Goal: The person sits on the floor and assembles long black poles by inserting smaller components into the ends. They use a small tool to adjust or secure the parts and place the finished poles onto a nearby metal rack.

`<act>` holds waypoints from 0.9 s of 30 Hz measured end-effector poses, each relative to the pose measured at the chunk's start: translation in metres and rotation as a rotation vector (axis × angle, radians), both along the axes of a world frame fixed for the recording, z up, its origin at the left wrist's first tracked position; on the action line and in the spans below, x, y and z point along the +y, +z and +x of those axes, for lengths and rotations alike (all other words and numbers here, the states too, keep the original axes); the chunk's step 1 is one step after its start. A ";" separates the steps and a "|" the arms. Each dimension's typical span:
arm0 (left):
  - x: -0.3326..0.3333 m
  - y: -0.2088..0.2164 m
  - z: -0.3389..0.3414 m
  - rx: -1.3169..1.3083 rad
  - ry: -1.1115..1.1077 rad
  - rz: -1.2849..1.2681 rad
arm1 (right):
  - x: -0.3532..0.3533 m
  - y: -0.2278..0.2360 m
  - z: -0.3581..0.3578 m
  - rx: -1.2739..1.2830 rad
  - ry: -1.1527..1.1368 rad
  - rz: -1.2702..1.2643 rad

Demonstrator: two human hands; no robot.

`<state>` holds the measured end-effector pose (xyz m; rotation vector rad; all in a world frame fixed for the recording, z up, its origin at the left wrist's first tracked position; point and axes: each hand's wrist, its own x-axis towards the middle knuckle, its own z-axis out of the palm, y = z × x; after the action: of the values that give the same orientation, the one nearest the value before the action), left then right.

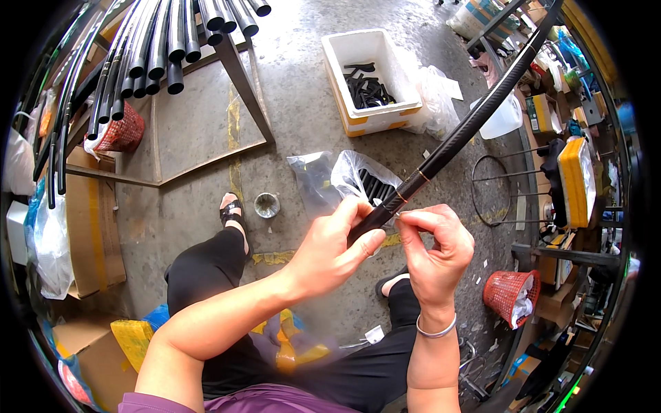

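A long black pole (475, 120) with a woven carbon-look surface and thin copper-coloured bands slants from near my lap up to the upper right. My left hand (323, 251) is wrapped round its near end, the thumb lying along the side. Close beside the bands, my right hand (441, 248) has its thumb and forefinger pinched together at the pole's edge. Whatever sits in that pinch is too small to make out. Below the pole on the floor lies a clear plastic bag (348, 165) with short black tubes (377, 187) in it.
A white foam box (382, 124) holding black pieces (368, 88) stands ahead. Many black tubes (175, 41) rest on a metal frame (244, 89) at upper left. A small metal tin (267, 205) is on the floor. At right are a red basket (506, 296) and crowded shelving (571, 258).
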<state>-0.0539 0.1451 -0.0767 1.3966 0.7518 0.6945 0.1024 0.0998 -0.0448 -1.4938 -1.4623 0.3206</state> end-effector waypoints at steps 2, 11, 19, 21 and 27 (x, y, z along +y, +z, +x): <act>0.002 0.004 -0.002 -0.016 -0.049 -0.086 | 0.001 0.000 0.000 0.012 -0.001 0.020; 0.002 0.004 -0.005 -0.033 -0.089 -0.243 | 0.001 0.001 0.000 -0.003 0.008 0.014; 0.001 0.002 -0.004 0.003 -0.053 -0.161 | 0.001 0.001 0.000 -0.006 0.017 0.011; 0.002 0.001 -0.004 0.009 -0.052 -0.113 | 0.001 0.002 0.000 -0.002 0.016 0.007; 0.000 0.000 -0.002 0.013 0.021 -0.006 | 0.001 0.002 0.000 0.006 0.010 0.002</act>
<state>-0.0556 0.1453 -0.0767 1.3903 0.7799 0.6993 0.1020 0.1010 -0.0430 -1.4830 -1.4654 0.3297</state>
